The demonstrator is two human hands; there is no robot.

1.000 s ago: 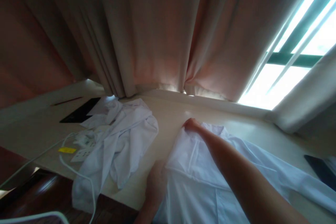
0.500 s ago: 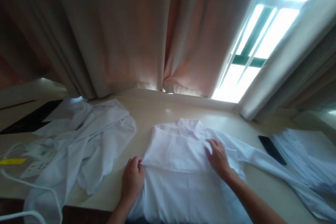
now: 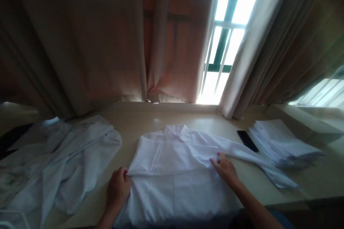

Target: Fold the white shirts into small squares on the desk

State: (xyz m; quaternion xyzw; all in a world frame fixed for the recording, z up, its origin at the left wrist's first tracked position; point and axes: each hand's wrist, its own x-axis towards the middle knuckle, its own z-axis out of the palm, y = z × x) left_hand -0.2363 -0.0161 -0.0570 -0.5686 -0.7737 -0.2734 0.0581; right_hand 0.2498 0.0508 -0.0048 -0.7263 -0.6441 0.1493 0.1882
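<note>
A white collared shirt [image 3: 174, 171] lies flat on the beige table [image 3: 145, 121] in front of me, collar away from me, its right sleeve stretched out to the right. My left hand [image 3: 117, 189] pinches the folded left edge of the shirt. My right hand [image 3: 225, 167] rests on the shirt near the right shoulder, fingers closed on a fold of the cloth.
A crumpled heap of white garments [image 3: 56, 164] lies at the left. A stack of folded white cloth [image 3: 279, 143] sits at the right, with a black phone [image 3: 247, 140] beside it. Curtains [image 3: 107, 35] and a bright window [image 3: 225, 35] stand behind the table.
The view has swung to the right. My right hand drew back from the collar to the shirt's right shoulder. My left hand stays on the left edge.
</note>
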